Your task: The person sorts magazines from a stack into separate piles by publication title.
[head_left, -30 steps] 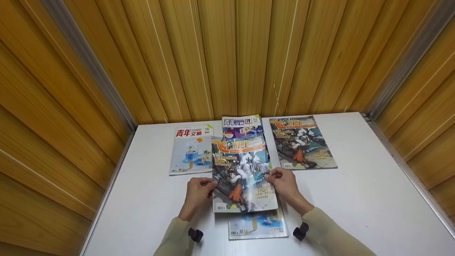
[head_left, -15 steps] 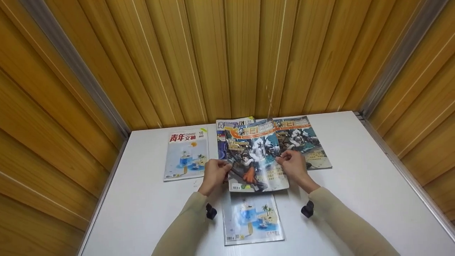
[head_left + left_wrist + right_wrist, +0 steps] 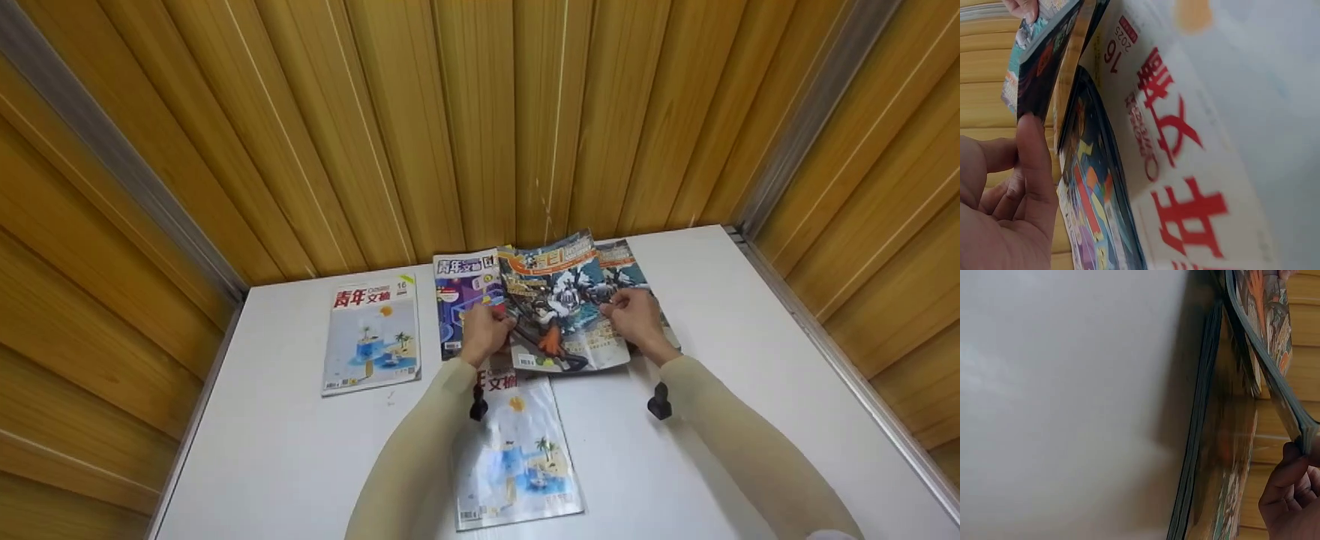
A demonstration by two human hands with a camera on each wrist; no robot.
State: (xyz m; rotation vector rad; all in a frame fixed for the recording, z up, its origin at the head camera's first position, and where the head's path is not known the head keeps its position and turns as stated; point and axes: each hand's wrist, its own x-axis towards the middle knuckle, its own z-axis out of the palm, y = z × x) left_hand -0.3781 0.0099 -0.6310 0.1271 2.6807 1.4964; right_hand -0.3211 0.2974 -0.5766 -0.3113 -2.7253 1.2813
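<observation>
Both hands hold up a magazine (image 3: 562,300) with an orange title and a comic-style cover, tilted and slightly bowed. My left hand (image 3: 484,330) pinches its left edge between thumb and fingers; my right hand (image 3: 637,322) pinches the right edge. In the right wrist view its page edges curve above another magazine (image 3: 1188,461) lying on the table. That matching magazine (image 3: 621,262) is partly covered by the held one in the head view. To the left, a purple-covered magazine (image 3: 465,281) lies partly behind my left hand.
A pale magazine (image 3: 517,450) with a red title lies at the front, its top partly hidden by the left arm. A similar one (image 3: 371,334) lies at the left. The white table (image 3: 285,450) meets wood-look panels (image 3: 480,135) at back and sides.
Both hands have carried the held magazine to the right and away from me, over the matching one. More of the front red-titled magazine and the purple one now shows. The head view has shifted.
</observation>
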